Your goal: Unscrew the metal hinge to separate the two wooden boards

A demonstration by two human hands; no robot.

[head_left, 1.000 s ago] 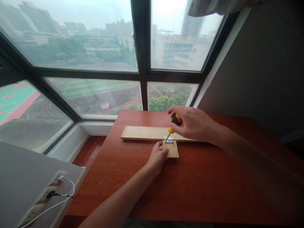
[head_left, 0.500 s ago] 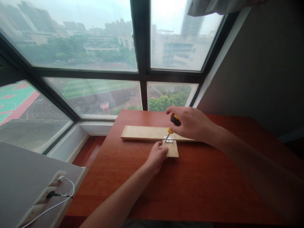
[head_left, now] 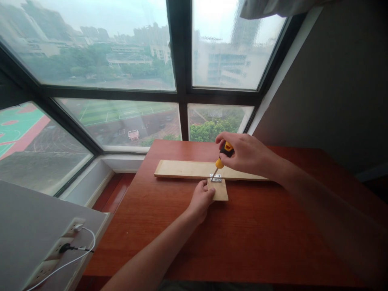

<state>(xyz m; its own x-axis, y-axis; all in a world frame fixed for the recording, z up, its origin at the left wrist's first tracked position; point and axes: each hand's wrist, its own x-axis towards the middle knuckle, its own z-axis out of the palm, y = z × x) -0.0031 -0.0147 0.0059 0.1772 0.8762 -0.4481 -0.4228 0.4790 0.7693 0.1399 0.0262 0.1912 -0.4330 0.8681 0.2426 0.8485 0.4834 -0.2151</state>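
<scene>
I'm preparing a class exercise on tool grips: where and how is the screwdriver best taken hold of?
Probably by its thick black-and-yellow handle, from above and the right, as the right hand does. The handle is the upper, widest part; the thin shaft slants down leftward to the hinge, near the left hand.

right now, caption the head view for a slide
Right hand holds a screwdriver at a metal hinge while the left hand grips a small wooden piece.
</scene>
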